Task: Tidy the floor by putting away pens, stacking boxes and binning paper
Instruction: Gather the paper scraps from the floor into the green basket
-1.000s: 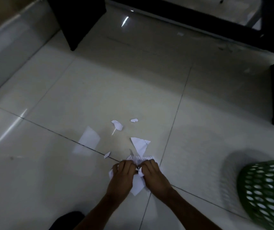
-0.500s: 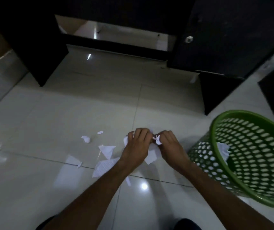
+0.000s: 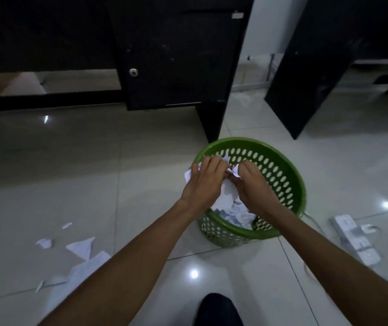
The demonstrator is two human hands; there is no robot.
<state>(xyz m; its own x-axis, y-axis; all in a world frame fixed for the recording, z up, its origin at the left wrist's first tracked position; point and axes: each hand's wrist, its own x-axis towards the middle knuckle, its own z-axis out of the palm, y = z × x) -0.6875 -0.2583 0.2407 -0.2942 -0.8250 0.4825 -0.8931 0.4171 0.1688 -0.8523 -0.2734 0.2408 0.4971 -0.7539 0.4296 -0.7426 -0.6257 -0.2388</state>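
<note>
My left hand [image 3: 203, 182] and my right hand [image 3: 251, 184] together grip a bunch of torn white paper [image 3: 227, 194] above the open mouth of a green perforated bin [image 3: 289, 175]. More scraps of paper [image 3: 237, 214] lie inside the bin. On the floor at the lower left, several torn paper pieces [image 3: 82, 247] remain, one small bit [image 3: 44, 243] further left and a larger sheet [image 3: 87, 267] partly hidden by my left forearm.
A dark desk with a cabinet door and round lock [image 3: 133, 72] stands behind the bin. Another dark panel [image 3: 306, 74] leans at the right. A white power strip [image 3: 355, 238] with a cord lies on the tiles right of the bin. My dark shoe [image 3: 218, 309] shows at the bottom.
Both hands lifted the gathered paper off the floor and carried it rightward over the green bin. The view turned right, leaving the loose scraps at the lower left.
</note>
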